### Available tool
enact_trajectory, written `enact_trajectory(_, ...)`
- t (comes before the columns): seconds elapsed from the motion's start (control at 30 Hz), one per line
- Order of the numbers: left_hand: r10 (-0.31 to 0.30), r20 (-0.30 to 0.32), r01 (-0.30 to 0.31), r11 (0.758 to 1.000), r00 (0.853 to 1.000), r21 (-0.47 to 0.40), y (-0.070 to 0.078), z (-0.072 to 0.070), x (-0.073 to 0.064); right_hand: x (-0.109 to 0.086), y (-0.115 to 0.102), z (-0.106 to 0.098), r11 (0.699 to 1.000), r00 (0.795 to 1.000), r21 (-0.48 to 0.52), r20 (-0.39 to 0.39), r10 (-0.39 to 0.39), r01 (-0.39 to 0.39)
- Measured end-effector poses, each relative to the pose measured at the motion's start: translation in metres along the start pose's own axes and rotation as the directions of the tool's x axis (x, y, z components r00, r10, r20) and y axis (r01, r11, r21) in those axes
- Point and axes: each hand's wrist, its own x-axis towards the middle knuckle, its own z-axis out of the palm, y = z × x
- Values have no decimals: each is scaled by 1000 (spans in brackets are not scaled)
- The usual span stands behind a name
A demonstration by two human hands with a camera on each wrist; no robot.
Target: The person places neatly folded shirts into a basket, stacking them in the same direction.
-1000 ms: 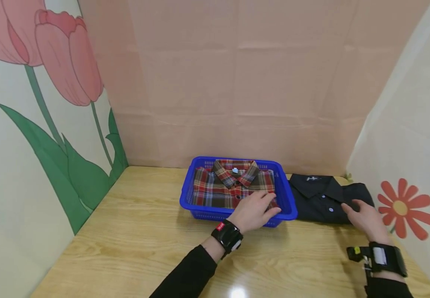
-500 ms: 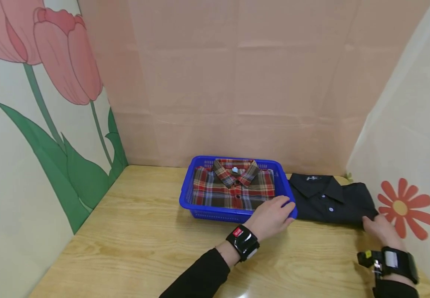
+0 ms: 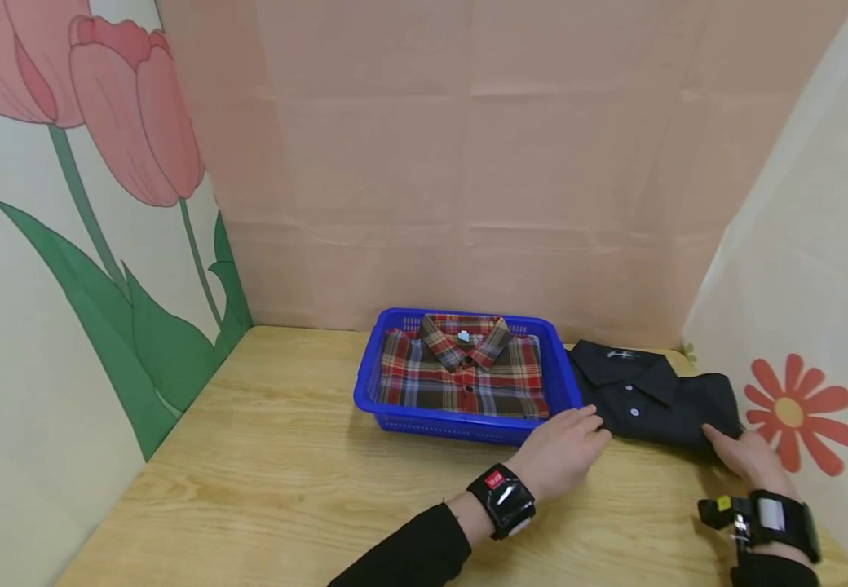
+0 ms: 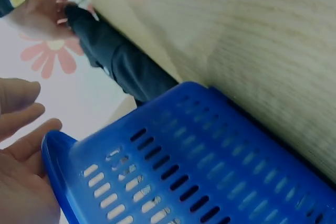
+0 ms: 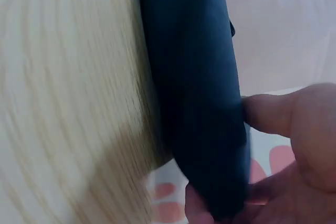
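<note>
A folded black collared shirt with pale buttons lies right of the blue basket. My right hand pinches the shirt's right end; in the right wrist view the thumb lies on top and the fingers curl beneath. My left hand is at the basket's front right corner, fingers loosely extended toward the shirt's near left edge. The left wrist view has those fingers beside the basket rim, holding nothing. Inside the basket a folded red plaid shirt lies flat, collar toward the wall.
The basket and shirts are on a wooden table against a pinkish back wall cloth. A white side panel with a red flower stands close beyond the right hand. Another panel with tulips borders the left side.
My left hand has moved right, from over the plaid shirt to the basket's corner. My right hand went to the black shirt's right end and gripped it; the shirt has shifted slightly left.
</note>
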Motion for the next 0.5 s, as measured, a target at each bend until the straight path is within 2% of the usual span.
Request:
enact_trajectory(0.1,40,-19,-39,999,999,30,4,2,1,2,-3,2,999,999,47,-36,26,-24)
enact_trajectory(0.27,117,-82,-114,993,990,31,10,4,1,3,-7,5,979,993,198,-93,74,-55)
enact_trajectory(0.4,159,-99,-160,987,982,-3,13,5,3,4,-7,1,976,995,219,-96,20,1)
enact_trajectory(0.5,149,-86,-151,988,985,-19,15,8,3,3,-6,-3,985,992,160,-113,-48,66)
